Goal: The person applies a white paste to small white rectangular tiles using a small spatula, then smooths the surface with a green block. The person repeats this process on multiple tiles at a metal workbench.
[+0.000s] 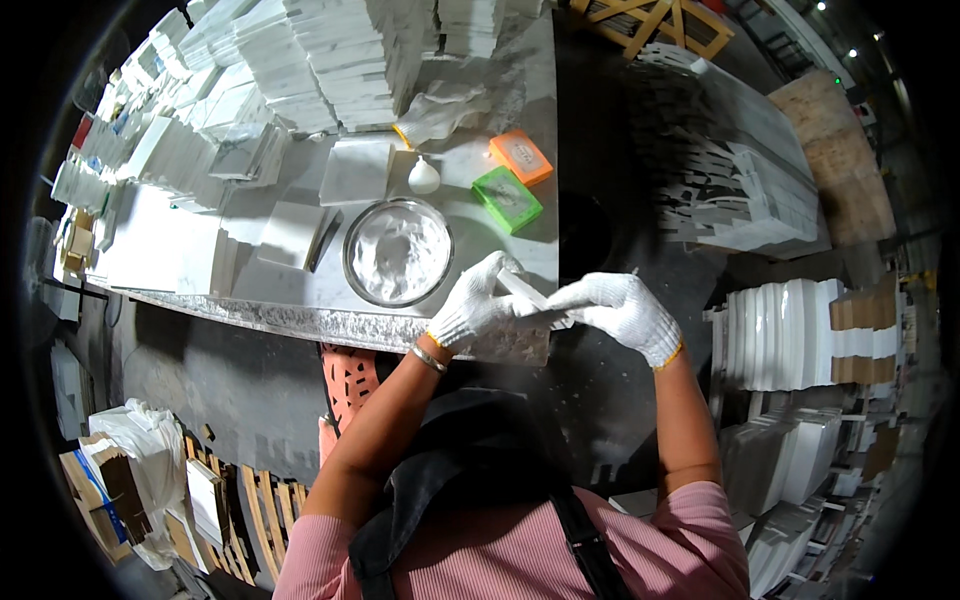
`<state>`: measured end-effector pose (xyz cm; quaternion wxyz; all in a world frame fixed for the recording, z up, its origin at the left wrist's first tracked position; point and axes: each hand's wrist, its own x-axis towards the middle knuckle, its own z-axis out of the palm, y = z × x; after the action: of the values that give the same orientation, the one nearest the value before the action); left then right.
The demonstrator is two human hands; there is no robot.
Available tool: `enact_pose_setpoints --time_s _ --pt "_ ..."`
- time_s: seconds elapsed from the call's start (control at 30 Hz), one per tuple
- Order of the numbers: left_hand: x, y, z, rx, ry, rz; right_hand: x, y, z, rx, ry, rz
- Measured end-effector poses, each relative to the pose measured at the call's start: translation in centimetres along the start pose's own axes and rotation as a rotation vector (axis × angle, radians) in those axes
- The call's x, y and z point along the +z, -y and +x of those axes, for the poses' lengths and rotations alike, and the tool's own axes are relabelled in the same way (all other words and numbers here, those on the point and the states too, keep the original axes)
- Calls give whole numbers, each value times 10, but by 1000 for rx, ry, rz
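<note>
My left hand (472, 306), in a white knit glove with a yellow cuff, is closed on a small flat white stone piece (520, 289) near the table's front right corner. My right hand (618, 308), gloved alike, reaches to the piece's right end with its fingers pressed together; what they grip is too small to make out. Left of my left hand stands a round clear-rimmed bowl (449, 246) of white powder or paste. Behind it are a white squeeze bulb (423, 176), a green box (507, 199) and an orange box (522, 158).
White tiles (357, 172) lie on the marble table (490, 255), a thin dark tool (325, 240) beside one. Tall tile stacks (335, 60) fill the back left. A white glove (435, 115) lies behind. Stacked slabs (780, 335) stand right, wooden pallets (262, 505) lower left.
</note>
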<state>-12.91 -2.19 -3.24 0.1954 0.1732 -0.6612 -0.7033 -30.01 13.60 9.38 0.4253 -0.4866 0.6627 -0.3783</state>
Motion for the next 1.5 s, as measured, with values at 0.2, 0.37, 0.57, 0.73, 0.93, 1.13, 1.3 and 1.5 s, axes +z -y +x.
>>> enact_pose_setpoints --time_s 0.2,0.37,0.57,0.73,0.93,1.13,1.3,1.5 --pt "0 -5 1 -66 36 11 -16 -20 -26 114 -229 373" --pt "4 -30 -1 -204 72 -301 -12 -48 -39 59 -306 448" --pt "12 -35 -7 -455 271 -670 -4 -24 -39 -157 -131 128" --pt "13 -31 -14 -438 471 -672 12 -20 -22 -411 55 -92" --pt "10 -32 -30 -460 381 -741 33 -39 -12 -431 -161 91" --pt "7 -59 -47 -200 291 -637 52 -50 -7 -362 -543 75" --pt "8 -59 -38 -228 55 -303 62 -52 -7 -327 -505 147" --pt "-3 -40 -19 -173 6 -216 43 -38 -25 -137 -468 469"
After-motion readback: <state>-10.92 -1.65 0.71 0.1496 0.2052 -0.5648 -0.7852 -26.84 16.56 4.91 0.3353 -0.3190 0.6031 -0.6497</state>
